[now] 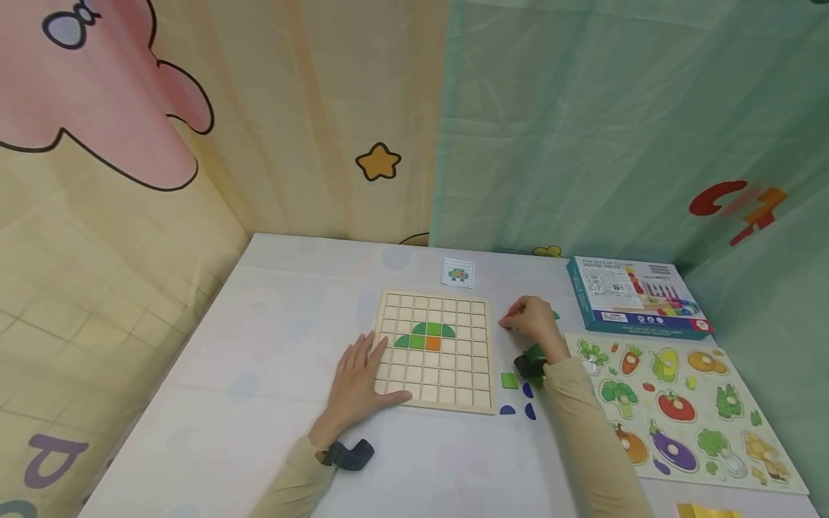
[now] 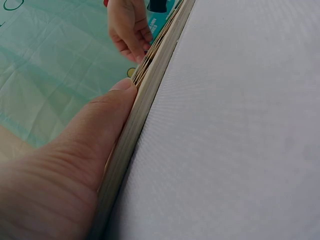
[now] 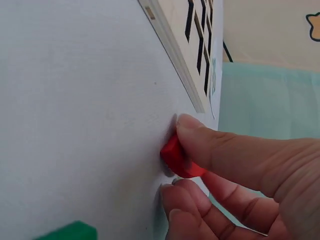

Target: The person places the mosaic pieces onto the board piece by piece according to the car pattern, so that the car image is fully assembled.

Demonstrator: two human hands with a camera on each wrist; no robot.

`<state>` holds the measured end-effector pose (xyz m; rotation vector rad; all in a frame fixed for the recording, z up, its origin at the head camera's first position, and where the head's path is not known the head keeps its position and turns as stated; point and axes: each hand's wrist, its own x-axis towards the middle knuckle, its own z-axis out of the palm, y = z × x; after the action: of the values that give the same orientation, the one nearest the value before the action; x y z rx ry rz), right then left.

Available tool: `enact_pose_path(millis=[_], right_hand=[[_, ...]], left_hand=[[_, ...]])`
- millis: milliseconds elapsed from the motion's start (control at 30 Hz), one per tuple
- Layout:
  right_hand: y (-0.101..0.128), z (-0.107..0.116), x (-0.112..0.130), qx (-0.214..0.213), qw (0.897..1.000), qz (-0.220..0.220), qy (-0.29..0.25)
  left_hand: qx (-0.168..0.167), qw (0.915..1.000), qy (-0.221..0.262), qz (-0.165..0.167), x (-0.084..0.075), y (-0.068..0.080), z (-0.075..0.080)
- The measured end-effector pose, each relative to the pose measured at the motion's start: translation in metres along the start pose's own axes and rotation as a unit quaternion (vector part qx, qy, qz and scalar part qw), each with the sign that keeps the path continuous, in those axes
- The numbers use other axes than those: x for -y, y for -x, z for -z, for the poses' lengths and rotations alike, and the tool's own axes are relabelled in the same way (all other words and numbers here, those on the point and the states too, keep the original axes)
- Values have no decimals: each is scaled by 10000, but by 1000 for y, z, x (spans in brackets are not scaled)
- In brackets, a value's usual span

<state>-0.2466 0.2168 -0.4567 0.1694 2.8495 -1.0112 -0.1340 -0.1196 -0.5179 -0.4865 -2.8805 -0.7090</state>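
Note:
A wooden grid board lies on the table, with several green pieces and one orange square set in its cells. My left hand rests at the board's near left corner, fingers spread along the left edge. In the left wrist view its thumb lies along the board's side. To the right of the board, my right hand pinches a small red piece between thumb and fingers, low over the table. Part of that piece is hidden by the thumb.
A small pattern card lies beyond the board. A green square and several blue half-rounds lie right of it. Farther right are a boxed game and a vegetable puzzle board. A yellow object shows at the bottom edge.

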Motion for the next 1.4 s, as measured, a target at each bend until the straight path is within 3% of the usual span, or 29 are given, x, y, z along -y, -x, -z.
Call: enact_pose_path(millis=[300, 500, 733, 933, 1067, 1400], right_hand=[[11, -6, -2, -270, 9985, 469, -5], [19, -13, 2, -487, 9938, 930, -361], [34, -27, 24, 33, 9928, 972, -700], [46, -40, 39, 435, 9833, 1572, -806], [49, -48, 45, 512, 9790, 1827, -741], [50, -59, 55, 500, 9796, 1887, -470]], left_hand=[[105, 9999, 25, 64, -1, 0, 1], [93, 9999, -3, 59, -1, 0, 3], [70, 10000, 50, 36, -2, 0, 3], [64, 9999, 66, 41, -3, 0, 4], [93, 9999, 62, 54, -3, 0, 4], [117, 9999, 47, 62, -3, 0, 4]])
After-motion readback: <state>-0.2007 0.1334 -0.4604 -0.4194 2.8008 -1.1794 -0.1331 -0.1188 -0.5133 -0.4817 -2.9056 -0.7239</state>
